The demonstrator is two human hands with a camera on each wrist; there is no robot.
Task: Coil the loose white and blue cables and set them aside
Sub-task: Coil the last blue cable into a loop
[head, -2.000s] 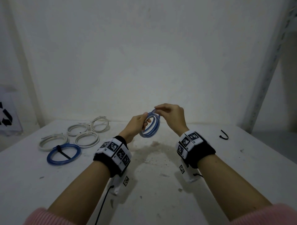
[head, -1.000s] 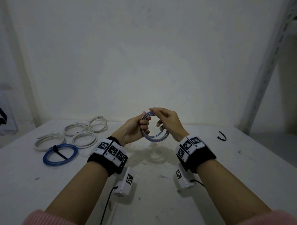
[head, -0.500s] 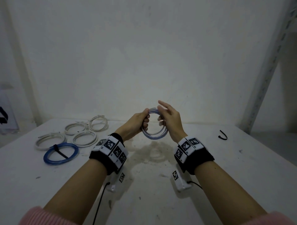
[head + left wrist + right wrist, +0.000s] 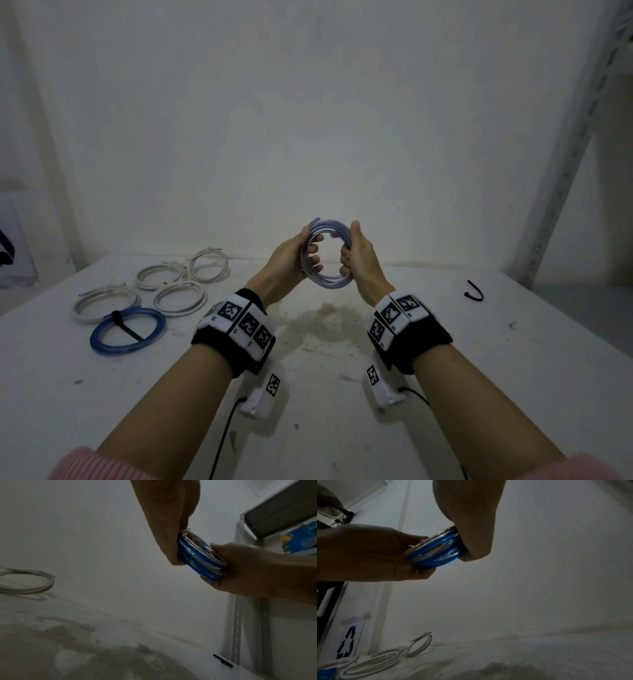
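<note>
- Head: above the counter (image 4: pixel 342 428), the left hand (image 4: pixel 291 257) and right hand (image 4: pixel 359 260) each curl round opposite sides of a blue coil (image 4: pixel 327 255). On the far left lie four white coils (image 4: pixel 180 298) and a tied blue coil (image 4: pixel 127 330); a black tie (image 4: pixel 474 294) lies far right.
- Left wrist: both hands grip the coil; one white coil lies left, a shelf post (image 4: pixel 235 622) stands right.
- Right wrist: the same grip; white coils lie lower left beside a recycling sign (image 4: pixel 347 645).
</note>
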